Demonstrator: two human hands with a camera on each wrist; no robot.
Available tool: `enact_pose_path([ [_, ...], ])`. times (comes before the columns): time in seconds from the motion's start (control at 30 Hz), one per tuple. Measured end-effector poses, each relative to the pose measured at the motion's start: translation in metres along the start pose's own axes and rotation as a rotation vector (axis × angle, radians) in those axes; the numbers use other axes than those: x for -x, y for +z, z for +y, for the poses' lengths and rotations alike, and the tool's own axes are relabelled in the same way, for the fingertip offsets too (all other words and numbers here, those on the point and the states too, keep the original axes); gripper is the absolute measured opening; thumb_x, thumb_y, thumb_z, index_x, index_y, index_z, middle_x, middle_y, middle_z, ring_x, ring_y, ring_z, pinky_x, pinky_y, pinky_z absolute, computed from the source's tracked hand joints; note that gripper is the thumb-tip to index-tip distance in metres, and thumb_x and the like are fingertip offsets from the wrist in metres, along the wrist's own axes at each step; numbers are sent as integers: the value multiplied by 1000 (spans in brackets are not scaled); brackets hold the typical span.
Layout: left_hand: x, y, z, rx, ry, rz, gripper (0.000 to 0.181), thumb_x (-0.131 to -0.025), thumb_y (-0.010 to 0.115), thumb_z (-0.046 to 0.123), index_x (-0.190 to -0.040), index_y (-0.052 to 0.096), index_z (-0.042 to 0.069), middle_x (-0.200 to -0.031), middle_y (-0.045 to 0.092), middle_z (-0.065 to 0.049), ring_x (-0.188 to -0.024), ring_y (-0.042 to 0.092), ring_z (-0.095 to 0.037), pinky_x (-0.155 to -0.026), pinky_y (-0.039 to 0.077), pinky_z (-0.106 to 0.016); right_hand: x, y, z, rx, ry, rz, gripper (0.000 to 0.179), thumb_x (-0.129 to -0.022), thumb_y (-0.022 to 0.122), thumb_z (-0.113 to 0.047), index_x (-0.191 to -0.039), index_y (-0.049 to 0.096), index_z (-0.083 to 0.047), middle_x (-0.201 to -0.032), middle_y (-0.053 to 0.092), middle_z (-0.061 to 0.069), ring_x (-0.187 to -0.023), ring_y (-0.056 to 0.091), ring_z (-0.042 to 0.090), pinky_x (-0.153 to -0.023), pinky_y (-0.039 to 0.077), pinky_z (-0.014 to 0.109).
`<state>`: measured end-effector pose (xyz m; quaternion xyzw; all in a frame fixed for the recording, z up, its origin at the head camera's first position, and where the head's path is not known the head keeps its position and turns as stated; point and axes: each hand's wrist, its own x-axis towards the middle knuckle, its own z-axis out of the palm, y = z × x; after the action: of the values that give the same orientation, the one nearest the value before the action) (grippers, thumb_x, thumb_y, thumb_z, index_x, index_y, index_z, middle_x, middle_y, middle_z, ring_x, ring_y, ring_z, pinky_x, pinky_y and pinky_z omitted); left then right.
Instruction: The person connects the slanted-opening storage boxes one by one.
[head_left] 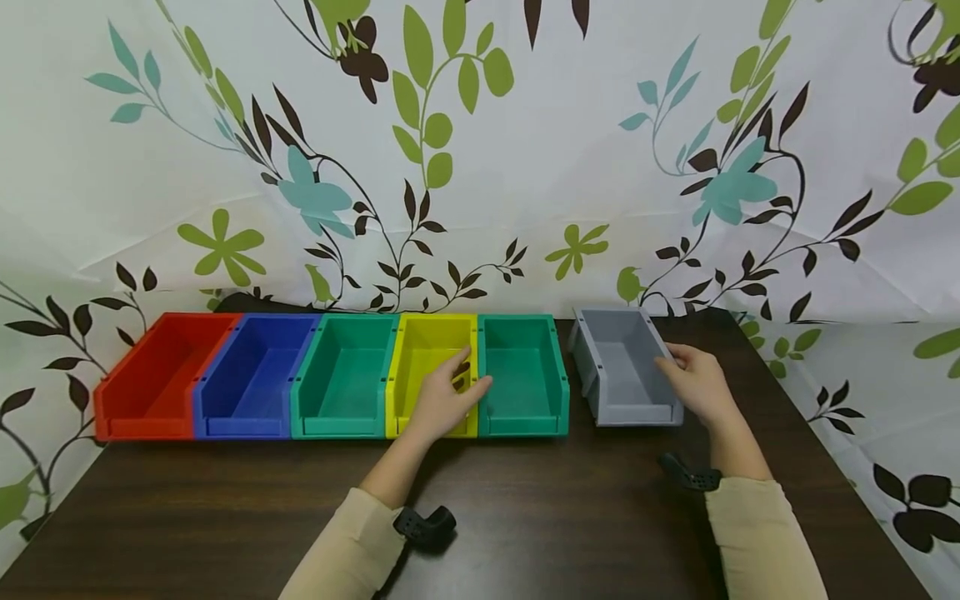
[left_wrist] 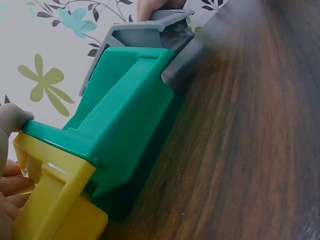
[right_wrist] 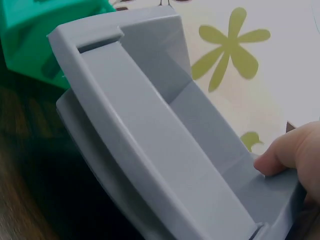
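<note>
My right hand (head_left: 701,387) grips the right wall of a grey plastic storage bin (head_left: 633,414), thumb inside and fingers outside. In the right wrist view, the thumb (right_wrist: 282,155) lies over the grey bin's side wall. This bin stands at the right, apart from the row. My left hand (head_left: 442,400) reaches over the yellow bin (head_left: 411,367) with fingers fairly straight. Seen from the left wrist, its thumb (left_wrist: 15,117) is right at the rim of the right green bin (left_wrist: 125,110), and its other fingers are partly hidden by the yellow bin.
Left of the yellow bin, another green bin (head_left: 345,427), a blue bin (head_left: 243,427) and a red bin (head_left: 146,427) stand side by side. All rest on a dark wooden table (head_left: 555,508). A leaf-patterned cloth (head_left: 570,150) hangs directly behind.
</note>
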<state>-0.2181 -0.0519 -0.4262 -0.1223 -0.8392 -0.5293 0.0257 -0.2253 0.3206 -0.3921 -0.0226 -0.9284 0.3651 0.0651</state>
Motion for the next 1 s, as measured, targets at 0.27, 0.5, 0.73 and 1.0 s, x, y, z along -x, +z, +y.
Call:
enact_pose_path([
  [0.27,0,-3,1,48,-14,-33,68,-87,67,31,-142,40,3,-145,44,-15,-128,49,-32,-98,46,-44,5,-3,-17,-150,12,-13,50,-97,48,-24,-132,46,13,-115,61,32,-79,67,12,-59,55,23],
  [0.5,0,-3,0,54,-14,-34,68,-86,68,30,-143,40,4,-145,43,-14,-129,48,-31,-98,46,-44,8,-4,-26,-173,12,6,50,-97,49,-23,-132,46,12,-114,61,32,-75,65,5,-58,55,22],
  [0.73,0,-2,0,56,-15,-34,69,-86,68,30,-143,40,4,-145,44,-14,-129,48,-31,-98,46,-44,10,-3,-31,-159,5,38,48,-96,50,-21,-131,48,12,-111,62,32,-80,68,16,-58,55,22],
  [1.0,0,-3,0,56,-18,-40,68,-87,68,31,-143,39,4,-146,43,-14,-129,48,-31,-98,46,-43,10,0,-32,-137,20,67,48,-96,50,-23,-131,49,10,-110,64,30,-82,67,17,-57,52,18],
])
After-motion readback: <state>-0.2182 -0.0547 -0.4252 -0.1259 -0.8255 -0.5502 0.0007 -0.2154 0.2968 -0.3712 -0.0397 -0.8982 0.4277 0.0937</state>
